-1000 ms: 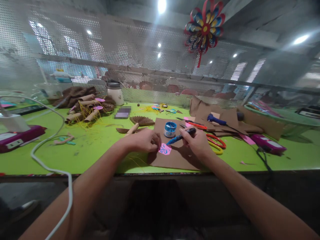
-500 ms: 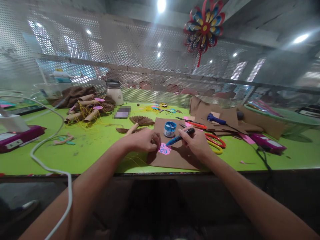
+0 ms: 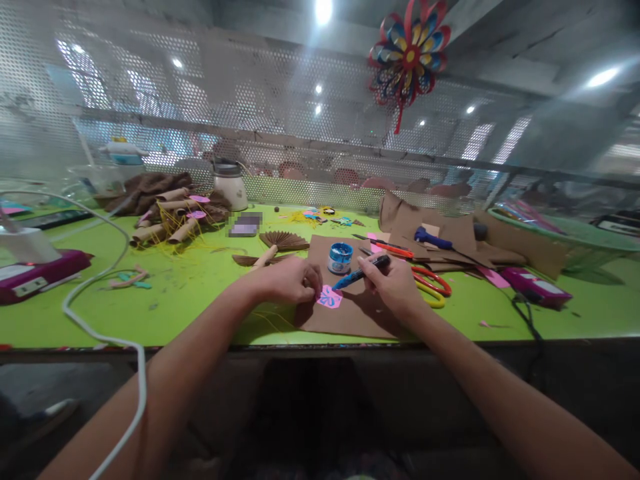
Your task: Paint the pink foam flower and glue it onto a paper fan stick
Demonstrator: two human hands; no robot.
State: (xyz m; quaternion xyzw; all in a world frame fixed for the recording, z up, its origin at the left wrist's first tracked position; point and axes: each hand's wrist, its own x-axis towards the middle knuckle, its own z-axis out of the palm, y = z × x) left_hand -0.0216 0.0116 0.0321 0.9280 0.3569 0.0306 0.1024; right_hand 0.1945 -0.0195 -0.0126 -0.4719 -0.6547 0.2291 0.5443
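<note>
My left hand (image 3: 293,280) rests on the brown card sheet (image 3: 350,317), its grip pinched on the left edge of the small pink cutout (image 3: 330,298), which lies flat on that sheet near the front edge of the table (image 3: 190,293). My right hand (image 3: 396,285) has its grip closed around a blue-tipped brush (image 3: 361,273), the tip slanting down toward the cutout's blue markings; I cannot tell whether it touches. A blue paint pot (image 3: 341,257) stands just behind on the same sheet. The table top is bright green, strewn with brown paper scraps, with red and yellow scissors (image 3: 433,287) to my right, rolled paper tubes (image 3: 167,223) far left and a white cable (image 3: 65,307) looping across. A perforated metal screen (image 3: 240,107) backs the table, a paper pinwheel (image 3: 409,53) hangs up near it, and ceiling lights glare above.
</note>
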